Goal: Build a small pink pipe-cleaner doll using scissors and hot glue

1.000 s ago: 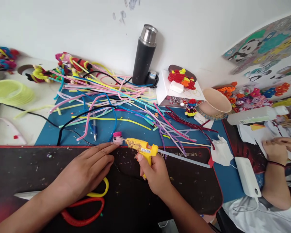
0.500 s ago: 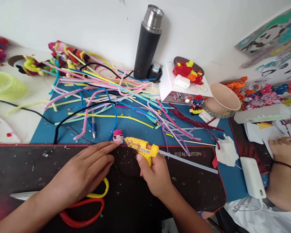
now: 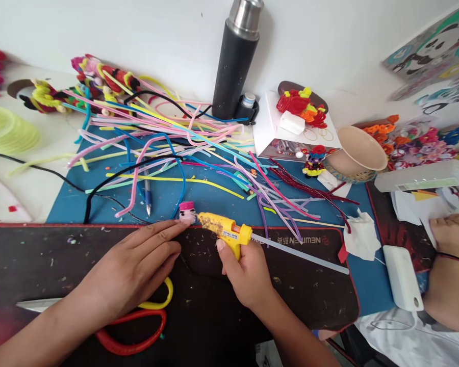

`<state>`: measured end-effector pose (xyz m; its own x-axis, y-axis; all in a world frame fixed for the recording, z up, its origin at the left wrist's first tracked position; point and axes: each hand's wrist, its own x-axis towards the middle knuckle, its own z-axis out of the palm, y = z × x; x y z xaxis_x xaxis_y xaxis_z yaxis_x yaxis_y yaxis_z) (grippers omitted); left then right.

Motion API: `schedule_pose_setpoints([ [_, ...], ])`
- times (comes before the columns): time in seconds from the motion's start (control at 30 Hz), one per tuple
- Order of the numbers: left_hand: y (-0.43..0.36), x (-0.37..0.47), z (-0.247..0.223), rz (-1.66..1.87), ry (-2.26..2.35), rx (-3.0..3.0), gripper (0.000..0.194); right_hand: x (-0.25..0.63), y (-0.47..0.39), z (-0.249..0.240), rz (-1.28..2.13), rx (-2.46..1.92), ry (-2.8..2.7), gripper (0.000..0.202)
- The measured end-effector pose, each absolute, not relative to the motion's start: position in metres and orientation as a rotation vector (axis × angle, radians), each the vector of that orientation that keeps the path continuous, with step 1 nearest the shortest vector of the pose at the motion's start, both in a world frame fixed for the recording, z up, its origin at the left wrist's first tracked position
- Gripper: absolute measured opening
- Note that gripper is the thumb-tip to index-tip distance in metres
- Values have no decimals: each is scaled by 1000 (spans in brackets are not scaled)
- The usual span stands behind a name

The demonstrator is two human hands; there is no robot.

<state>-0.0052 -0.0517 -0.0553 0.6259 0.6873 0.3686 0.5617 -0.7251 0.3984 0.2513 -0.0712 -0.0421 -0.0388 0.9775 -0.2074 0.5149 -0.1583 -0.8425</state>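
A small pink and white figure piece (image 3: 187,213) with dark marks sits at the fingertips of my left hand (image 3: 133,270), near the back edge of the black mat (image 3: 309,290). The fingers of my left hand are held together against the piece. My right hand (image 3: 247,270) is wrapped round the handle of a yellow glue gun (image 3: 224,229). Its nozzle points left and is close to the right side of the piece; whether they touch cannot be made out. A long clear glue stick (image 3: 302,253) sticks out of the gun's back.
Scissors (image 3: 132,334) with red and yellow handles lie under my left forearm. Behind the mat are many pipe cleaners (image 3: 164,178), a pen (image 3: 148,196), a black flask (image 3: 235,66), a white box (image 3: 265,122) and a bowl (image 3: 361,153). Another person's arm (image 3: 449,285) rests at the right.
The view has shifted slightly, so the flask sits higher and things at the right sit farther right. My hands, the glue gun and the small piece keep nearly the same arrangement.
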Motion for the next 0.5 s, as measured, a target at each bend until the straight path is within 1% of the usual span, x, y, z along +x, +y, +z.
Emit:
schedule_pose_setpoints([
  [0.5, -51, -5, -54, 706, 1016, 2627, 13, 251, -72, -41, 1146, -1724, -1575, 44],
])
